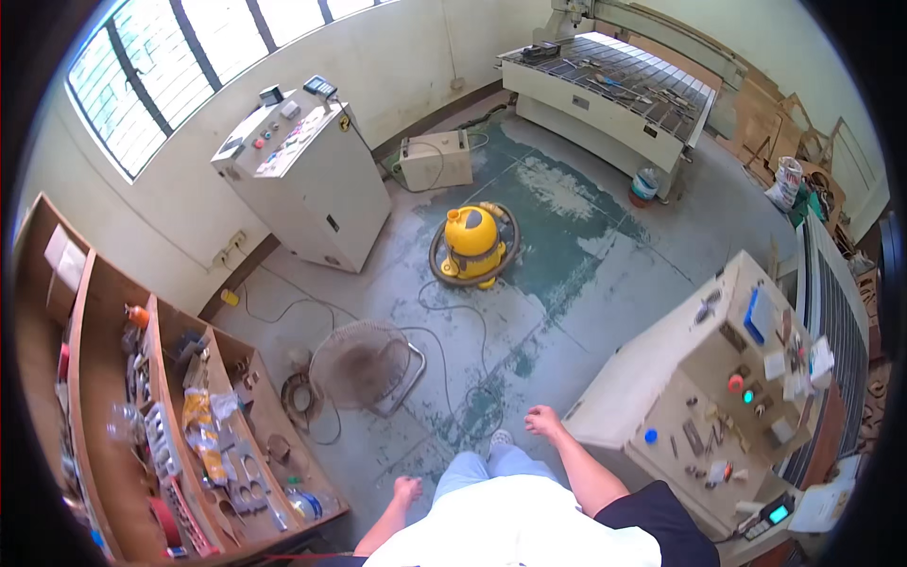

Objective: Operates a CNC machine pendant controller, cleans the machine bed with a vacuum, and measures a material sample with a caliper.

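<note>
My right hand (pixel 541 421) hangs over the floor, loosely curled, with nothing visible in it. It is nearest to the left edge of a cream control cabinet (pixel 605 389) but apart from it. Low on my left side, my left hand (pixel 407 489) is also curled, and no object shows in it. It is between my leg and the wooden shelf unit (pixel 204 326). A floor fan (pixel 364 367) with a round guard stands ahead of it. Farther off, a yellow vacuum cleaner (pixel 472 234) sits with its dark hose wrapped round it.
Cables (pixel 484 340) trail across the worn floor. A tall white control cabinet (pixel 326 203) stands by the window wall, near a beige box (pixel 436 161). At the back is a large CNC router table (pixel 590 104) with tools on it. A handheld controller (pixel 767 518) lies at the right.
</note>
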{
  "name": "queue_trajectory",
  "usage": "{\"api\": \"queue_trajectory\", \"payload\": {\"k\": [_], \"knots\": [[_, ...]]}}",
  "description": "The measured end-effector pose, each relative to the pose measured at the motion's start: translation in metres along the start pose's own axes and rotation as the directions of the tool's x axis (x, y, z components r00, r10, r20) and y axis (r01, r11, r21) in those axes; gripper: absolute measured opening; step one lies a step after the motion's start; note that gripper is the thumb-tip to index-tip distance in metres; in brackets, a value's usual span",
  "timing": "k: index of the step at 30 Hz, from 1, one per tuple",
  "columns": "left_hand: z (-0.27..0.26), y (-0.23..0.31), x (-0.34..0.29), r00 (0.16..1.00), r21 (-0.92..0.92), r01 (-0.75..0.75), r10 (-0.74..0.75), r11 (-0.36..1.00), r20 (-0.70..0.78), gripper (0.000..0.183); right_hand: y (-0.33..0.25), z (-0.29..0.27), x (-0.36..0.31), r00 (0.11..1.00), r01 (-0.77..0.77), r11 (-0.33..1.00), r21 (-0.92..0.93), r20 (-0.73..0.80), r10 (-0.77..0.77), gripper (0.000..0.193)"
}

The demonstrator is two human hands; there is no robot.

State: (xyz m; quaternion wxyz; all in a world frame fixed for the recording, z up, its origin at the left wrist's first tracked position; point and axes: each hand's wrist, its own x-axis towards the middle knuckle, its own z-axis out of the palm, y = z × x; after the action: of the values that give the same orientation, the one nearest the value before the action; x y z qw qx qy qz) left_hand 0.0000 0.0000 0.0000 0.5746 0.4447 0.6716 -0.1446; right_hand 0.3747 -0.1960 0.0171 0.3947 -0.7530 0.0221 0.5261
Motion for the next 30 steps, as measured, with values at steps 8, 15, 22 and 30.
{"api": "queue_trajectory", "payload": {"k": [8,15,22,30], "knots": [[0.051,0.336,0.071,0.939,-0.016,-0.340,0.340,0.940,0.054,0.018,-0.190,-0.058,0.150,0.999,-0.024,0.994,-0.107,-0.045,0.020,0.038],[0.062,0.529,0.215,0.905,0.420,-0.412,0.418,0.809,0.081,0.031,-0.286,-0.122,0.290,0.964,-0.265,0.829,-0.492,-0.131,0.231,0.036],[0.119,0.757,0.256,0.791,0.384,-0.605,0.583,0.698,0.186,0.033,-0.452,-0.173,0.460,0.954,0.131,0.782,-0.610,-0.137,-0.267,0.039],[0.251,0.899,0.402,0.691,0.583,-0.620,0.717,0.525,0.089,0.095,-0.591,-0.188,0.722,0.968,0.066,0.769,-0.636,-0.147,-0.205,0.041]]}}
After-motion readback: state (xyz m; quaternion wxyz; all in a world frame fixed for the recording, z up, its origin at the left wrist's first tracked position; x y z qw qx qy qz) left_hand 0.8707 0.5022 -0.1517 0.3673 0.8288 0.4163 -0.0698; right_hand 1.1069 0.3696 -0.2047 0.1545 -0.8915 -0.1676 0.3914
